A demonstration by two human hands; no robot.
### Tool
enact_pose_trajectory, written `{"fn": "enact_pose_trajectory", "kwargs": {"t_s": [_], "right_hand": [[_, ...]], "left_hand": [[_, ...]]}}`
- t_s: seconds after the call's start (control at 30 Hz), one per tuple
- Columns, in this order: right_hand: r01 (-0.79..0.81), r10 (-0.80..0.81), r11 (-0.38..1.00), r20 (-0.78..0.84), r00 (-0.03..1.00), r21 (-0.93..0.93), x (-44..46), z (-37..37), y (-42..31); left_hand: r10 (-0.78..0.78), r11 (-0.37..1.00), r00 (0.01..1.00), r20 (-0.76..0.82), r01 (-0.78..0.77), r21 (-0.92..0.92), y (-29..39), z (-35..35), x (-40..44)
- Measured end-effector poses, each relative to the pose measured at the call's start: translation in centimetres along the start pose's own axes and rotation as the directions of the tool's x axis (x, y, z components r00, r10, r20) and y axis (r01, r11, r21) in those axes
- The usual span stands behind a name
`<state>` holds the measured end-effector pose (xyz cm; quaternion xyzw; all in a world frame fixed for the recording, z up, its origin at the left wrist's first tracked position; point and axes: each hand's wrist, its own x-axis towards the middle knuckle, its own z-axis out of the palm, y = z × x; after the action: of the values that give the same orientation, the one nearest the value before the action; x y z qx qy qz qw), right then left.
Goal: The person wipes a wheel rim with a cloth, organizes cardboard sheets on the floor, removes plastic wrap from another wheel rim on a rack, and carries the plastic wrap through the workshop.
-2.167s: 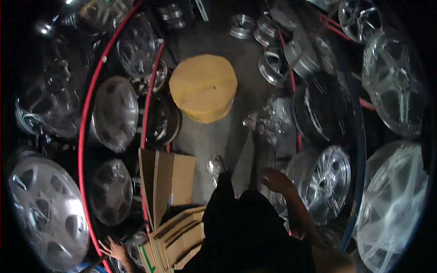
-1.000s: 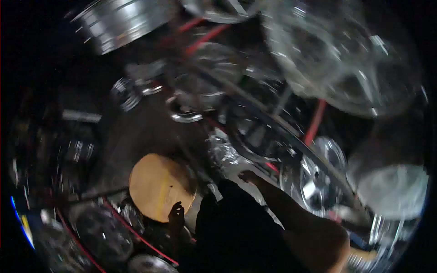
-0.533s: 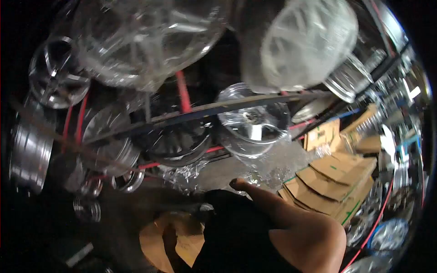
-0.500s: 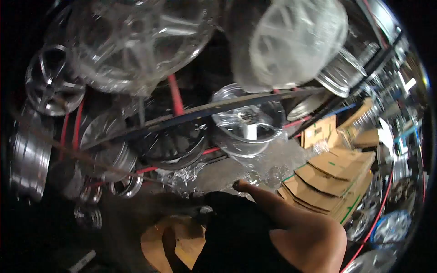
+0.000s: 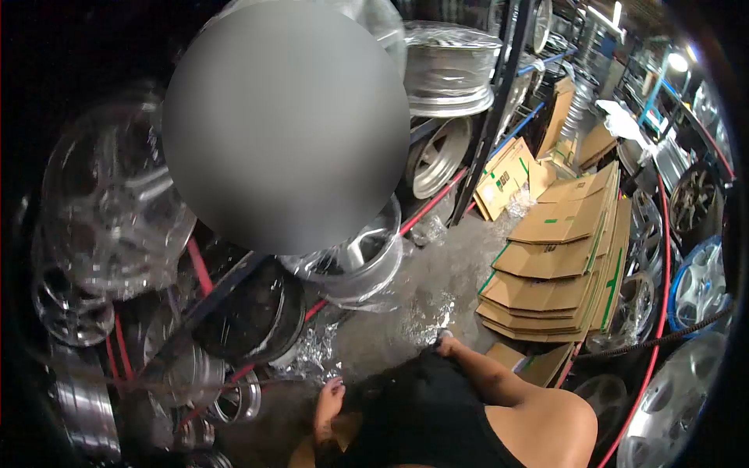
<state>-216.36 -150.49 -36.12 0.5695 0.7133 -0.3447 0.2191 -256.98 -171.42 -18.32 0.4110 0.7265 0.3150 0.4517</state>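
Observation:
My left hand (image 5: 330, 395) hangs low in front of my body, over the dark floor beside crumpled clear plastic wrap (image 5: 312, 352). Its fingers look curled together, and whether anything is between them is too small to tell. On the other side my right hand (image 5: 447, 344) is down near my hip, above the grey floor (image 5: 421, 285). Its fingers are mostly hidden by the angle and the dim light. A wheel rim in clear plastic (image 5: 355, 269) sits on the rack ahead of my hands.
A stack of folded brown cardboard (image 5: 546, 257) leans along the right of the aisle. Plastic-wrapped rims (image 5: 121, 203) fill the left rack, with more rims (image 5: 697, 285) behind a red rail (image 5: 662, 312) at right. A grey blurred disc covers the upper middle.
The view has swung toward the aisle with the cardboard stack. The round cardboard-topped bundle has dropped mostly out of sight. My left hand now shows beside the plastic wrap instead of over that bundle.

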Motion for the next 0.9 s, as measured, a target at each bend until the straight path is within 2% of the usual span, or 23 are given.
{"fn": "enact_pose_trajectory", "kwargs": {"t_s": [0.07,0.13,0.17,0.23,0.27,0.33,0.37,0.43,0.53,0.63,0.67,0.7,0.73,0.77,0.8,0.83,0.9], "right_hand": [[0.031,-0.031,0.999,0.091,0.995,0.010,4.6,1.5,5.0],[-0.023,0.027,0.933,-0.004,1.000,0.360,1.6,-2.3,7.0],[-0.033,0.065,0.857,-0.043,0.997,0.514,-0.4,-5.0,8.4],[-0.077,0.088,0.638,0.027,0.996,0.766,-1.8,-7.3,12.5],[-0.121,0.121,0.600,0.059,0.991,0.791,-1.4,-7.4,15.1],[-0.182,0.194,0.471,0.100,0.976,0.863,-3.3,-10.4,18.6],[-0.258,0.238,0.392,0.174,0.956,0.883,-3.6,-12.0,20.2],[-0.260,0.025,-0.026,0.260,0.965,0.965,0.8,-9.2,27.7],[-0.182,0.200,0.170,0.147,0.969,0.968,-1.6,-17.7,26.2],[-0.020,0.139,0.185,-0.005,0.990,0.983,1.2,-23.5,26.5],[0.060,0.112,0.199,-0.083,0.990,0.978,2.4,-25.5,26.2],[0.143,0.088,0.214,-0.165,0.982,0.966,3.1,-28.4,25.8],[0.253,0.099,0.295,-0.293,0.951,0.921,3.0,-32.1,24.7],[0.260,0.109,0.326,-0.310,0.944,0.909,1.6,-37.0,22.8],[0.318,0.063,0.347,-0.360,0.931,0.882,1.9,-40.6,22.0],[0.371,0.017,0.367,-0.405,0.914,0.853,2.4,-44.0,21.4],[0.488,-0.079,0.456,-0.512,0.855,0.744,2.8,-51.5,20.5]], "left_hand": [[0.014,1.000,0.995,0.104,-0.015,0.016,7.0,2.6,3.0],[0.024,1.000,0.981,0.193,-0.025,0.002,13.1,6.2,6.5],[0.089,0.996,0.972,0.218,-0.084,-0.033,15.6,8.5,8.5],[0.207,0.977,0.947,0.245,-0.185,-0.109,20.2,13.0,11.8],[0.178,0.983,0.949,0.259,-0.158,-0.097,24.1,14.8,12.4],[0.218,0.975,0.937,0.272,-0.199,-0.093,27.3,18.4,14.1],[0.241,0.970,0.930,0.278,-0.224,-0.093,29.0,19.8,15.1],[0.209,0.976,0.934,0.290,-0.182,-0.118,32.0,21.5,15.3],[0.173,0.979,0.938,0.300,-0.130,-0.157,34.5,23.2,16.0],[0.195,0.947,0.890,0.413,-0.280,0.156,38.5,23.2,17.3],[0.253,0.918,0.865,0.434,-0.356,0.174,38.8,23.3,18.7],[0.281,0.920,0.859,0.429,-0.368,0.134,40.2,23.2,20.2],[0.310,0.922,0.853,0.420,-0.378,0.088,42.1,23.0,21.8],[0.336,0.922,0.849,0.408,-0.384,0.039,44.1,22.9,23.5],[0.439,0.873,0.835,0.331,-0.484,0.064,45.8,22.9,25.5],[0.466,0.841,0.839,0.282,-0.519,0.154,48.6,22.5,26.8],[0.593,0.766,0.784,0.186,-0.620,0.172,53.4,22.2,29.4]]}}
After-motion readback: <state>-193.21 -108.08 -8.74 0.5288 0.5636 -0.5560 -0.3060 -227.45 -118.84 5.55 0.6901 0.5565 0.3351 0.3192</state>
